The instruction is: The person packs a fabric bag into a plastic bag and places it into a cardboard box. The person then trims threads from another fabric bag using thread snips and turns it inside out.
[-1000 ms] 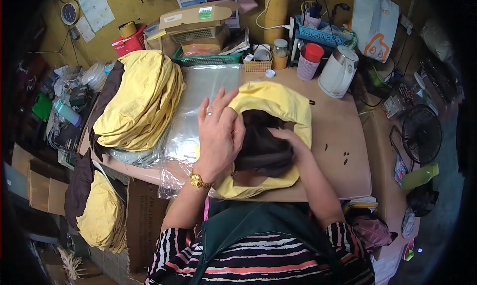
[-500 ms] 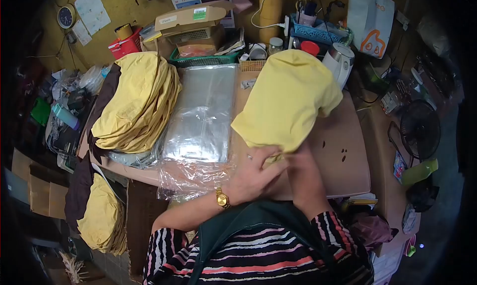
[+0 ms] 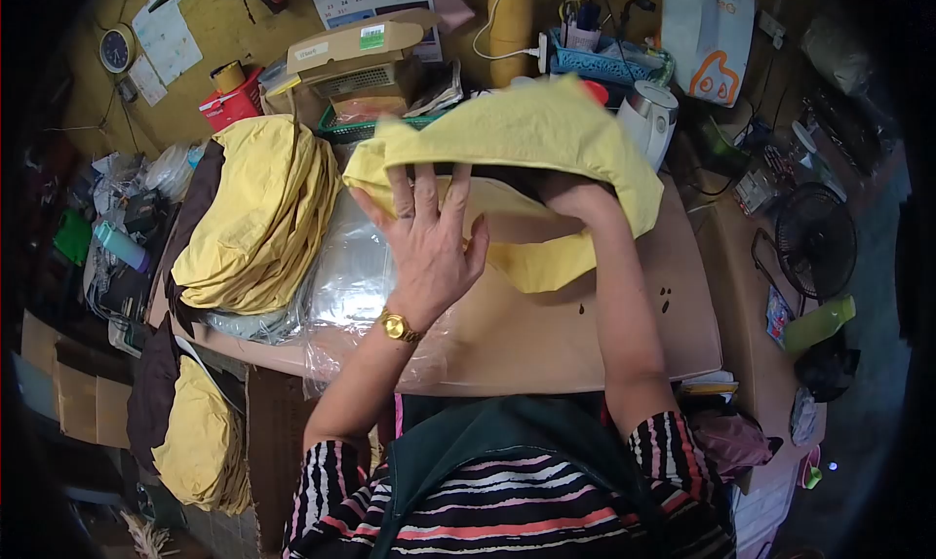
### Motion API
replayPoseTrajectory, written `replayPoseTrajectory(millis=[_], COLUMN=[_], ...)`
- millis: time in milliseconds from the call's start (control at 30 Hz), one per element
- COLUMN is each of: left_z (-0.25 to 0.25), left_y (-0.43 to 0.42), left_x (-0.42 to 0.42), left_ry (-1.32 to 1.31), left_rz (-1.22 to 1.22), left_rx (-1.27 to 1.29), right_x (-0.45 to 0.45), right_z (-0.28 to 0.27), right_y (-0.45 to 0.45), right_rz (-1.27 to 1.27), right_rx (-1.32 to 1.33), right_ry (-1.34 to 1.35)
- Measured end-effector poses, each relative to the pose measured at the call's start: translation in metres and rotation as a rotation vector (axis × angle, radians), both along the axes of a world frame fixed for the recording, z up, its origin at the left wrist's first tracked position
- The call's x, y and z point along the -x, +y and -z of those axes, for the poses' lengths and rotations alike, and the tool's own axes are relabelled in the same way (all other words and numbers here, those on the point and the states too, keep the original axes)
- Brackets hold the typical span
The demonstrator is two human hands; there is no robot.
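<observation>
A yellow fabric piece (image 3: 526,125) with a dark lining is held up over the table, its opening facing me. My left hand (image 3: 429,237) has its fingers spread, with the fingertips at the near edge of the opening on the left. On the right, my right hand (image 3: 580,200) reaches inside the opening; its fingers are hidden by the cloth. A stack of yellow and dark brown pieces (image 3: 253,213) lies on the left of the table. Between the stack and my left hand are clear plastic bags (image 3: 356,276).
The brown table (image 3: 643,335) has a white kettle (image 3: 647,120) at its back right. Behind the cloth are a cardboard box (image 3: 361,47) and a blue basket (image 3: 604,62). More yellow pieces (image 3: 200,442) hang at the lower left. A black fan (image 3: 817,239) stands at the right.
The yellow cloth, closed and spread forward half a second ago, is now raised and opened wide. My left hand has moved left and its fingers have spread; my right hand has gone inside the cloth.
</observation>
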State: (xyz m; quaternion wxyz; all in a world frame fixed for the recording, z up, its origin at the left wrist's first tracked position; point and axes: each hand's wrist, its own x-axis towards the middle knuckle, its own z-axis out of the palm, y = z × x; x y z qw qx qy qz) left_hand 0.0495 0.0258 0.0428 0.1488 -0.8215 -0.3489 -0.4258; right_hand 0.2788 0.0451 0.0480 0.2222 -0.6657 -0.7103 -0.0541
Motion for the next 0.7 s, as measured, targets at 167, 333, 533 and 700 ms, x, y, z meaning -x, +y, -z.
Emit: replayPoseTrajectory(millis=[167, 333, 533, 700], left_z=[-0.039, -0.02, -0.001, 0.007], left_y=[-0.008, -0.013, -0.028, -0.013], left_x=[0.038, 0.052, 0.049, 0.029], left_ry=[0.498, 0.447, 0.508, 1.364], left_rz=[0.063, 0.375, 0.436, 0.174], left_rx=[0.256, 0.313, 0.229, 0.518], right_x=[0.005, 0.013, -0.021, 0.029], right_z=[0.025, -0.003, 0.006, 0.042], right_y=[-0.018, -0.07, -0.107, -0.12], right_rz=[-0.651, -0.553, -0.595, -0.54], right_rx=[1.139, 0.331, 0.493, 0.58], right_ry=[-0.26, 0.112, -0.09, -0.603])
